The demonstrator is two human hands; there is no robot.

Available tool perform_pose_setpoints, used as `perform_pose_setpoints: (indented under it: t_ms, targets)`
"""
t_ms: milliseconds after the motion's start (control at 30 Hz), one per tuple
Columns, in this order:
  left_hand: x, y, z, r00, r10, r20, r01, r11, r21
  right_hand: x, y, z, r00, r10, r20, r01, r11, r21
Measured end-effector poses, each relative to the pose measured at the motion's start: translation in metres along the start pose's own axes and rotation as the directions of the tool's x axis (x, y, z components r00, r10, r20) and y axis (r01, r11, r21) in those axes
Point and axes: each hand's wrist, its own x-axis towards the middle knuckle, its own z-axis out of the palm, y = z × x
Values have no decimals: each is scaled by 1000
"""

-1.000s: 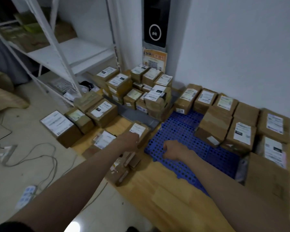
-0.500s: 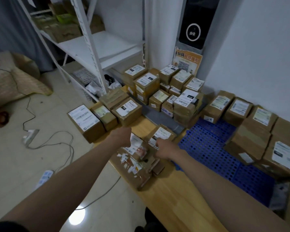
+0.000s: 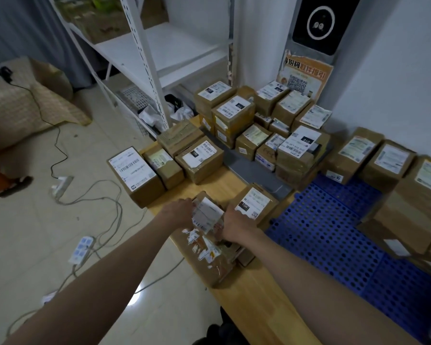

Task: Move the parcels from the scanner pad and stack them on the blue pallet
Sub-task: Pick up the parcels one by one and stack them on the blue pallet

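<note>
Head view, looking down at both bare forearms reaching forward over a wooden bench point(image 3: 246, 292). Left hand point(image 3: 178, 213) and right hand point(image 3: 235, 224) grasp opposite sides of a small parcel point(image 3: 207, 214) with a white label on top; fingers of each hand curl over its edges. Held parcel sits above a larger taped brown box point(image 3: 207, 257) at the bench's left edge; whether the two touch cannot be told. Just right of the right hand, a labelled box marked 15H point(image 3: 255, 204) stands on the bench. Grey scanner pad point(image 3: 254, 173) lies toward the far end of the bench, its far part loaded with a cluster of labelled parcels point(image 3: 259, 130), some stacked two high. Blue pallet point(image 3: 334, 235) lies along the bench's right side; brown boxes point(image 3: 383, 175) are ranked along its far and right edges, its near middle bare. Three more boxes point(image 3: 164, 165) sit at the bench's far left corner. White shelving point(image 3: 144, 58) stands behind; cables and power strips point(image 3: 82, 247) trail across the tiled floor on the left
</note>
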Motion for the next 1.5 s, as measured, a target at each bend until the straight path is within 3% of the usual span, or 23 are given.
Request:
perform_pose_setpoints:
  t_ms: [367, 567, 767, 1000, 1267, 1500]
  targets:
    - [14, 12, -12, 1000, -21, 11, 20, 999, 32, 6, 13, -17, 1000, -21, 1, 20, 989, 145]
    - [9, 34, -35, 995, 89, -35, -87, 994, 67, -16, 28, -36, 996, 17, -93, 1, 981, 193]
    - [-14, 94, -50, 958, 279, -59, -267, 950, 159, -68, 67, -34, 960, 168, -224, -103, 956, 276]
    - [-68, 166, -10, 853, 520, -38, -501, 839, 213, -152, 117, 12, 871, 443, -212, -321, 840, 437]
    - [-123, 211, 35, 784, 616, 75, -616, 758, 215, -211, 157, 74, 760, 616, -205, -434, 717, 545]
    - [-152, 234, 52, 757, 643, 114, -648, 717, 257, -236, 178, 100, 708, 677, -200, -463, 659, 593]
